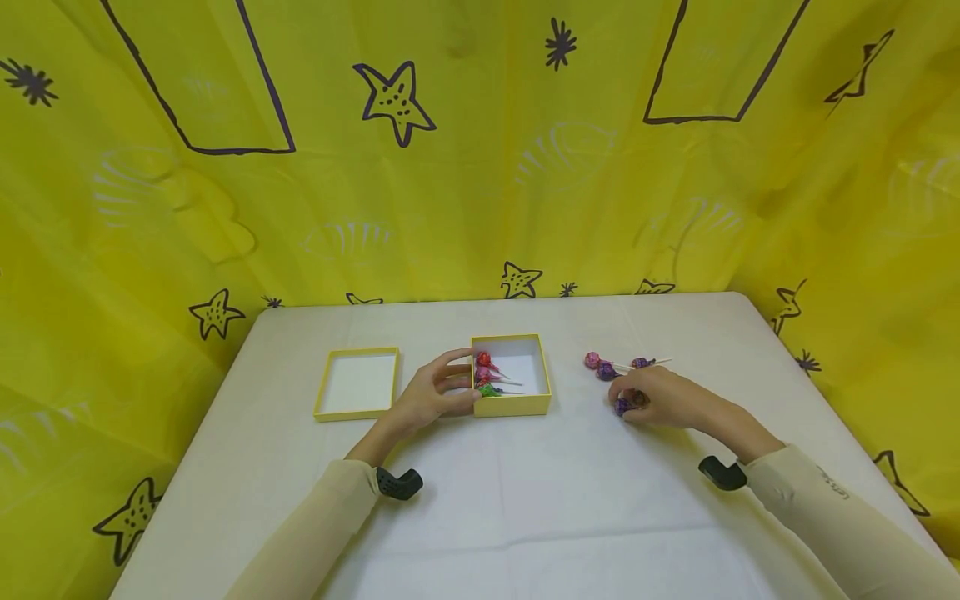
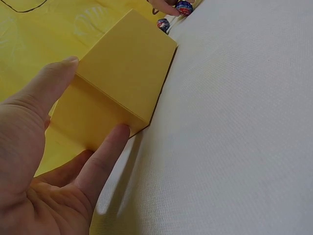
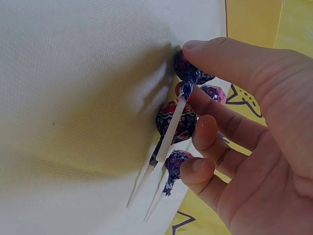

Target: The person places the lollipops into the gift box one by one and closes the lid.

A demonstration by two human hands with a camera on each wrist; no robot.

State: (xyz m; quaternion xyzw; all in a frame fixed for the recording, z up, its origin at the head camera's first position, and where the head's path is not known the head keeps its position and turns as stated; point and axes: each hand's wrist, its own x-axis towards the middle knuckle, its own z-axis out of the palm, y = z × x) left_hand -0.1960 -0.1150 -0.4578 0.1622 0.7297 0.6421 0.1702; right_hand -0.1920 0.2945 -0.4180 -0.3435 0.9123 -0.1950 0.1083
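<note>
My left hand [image 1: 426,393] touches the left side of an open yellow box [image 1: 512,406], its thumb at the near corner. In the left wrist view, fairly straight fingers [image 2: 105,159] rest against the box's side. Red, pink and green lollipops [image 1: 491,390] lie inside along the left wall, sticks pointing right. My right hand [image 1: 660,397] pinches a purple-wrapped lollipop [image 3: 187,68] between thumb and forefinger, its white stick slanting down in the right wrist view. Beside it is a dark-wrapped lollipop [image 3: 172,122]; a purple one [image 3: 177,162] lies near the other fingertips.
A shallow yellow-rimmed lid [image 1: 321,392] with a white inside lies left of the box. Beyond my right hand are a pink lollipop [image 1: 592,360] and purple lollipops [image 1: 607,372]. A yellow patterned curtain [image 1: 465,200] hangs behind the white-covered table [image 1: 480,508].
</note>
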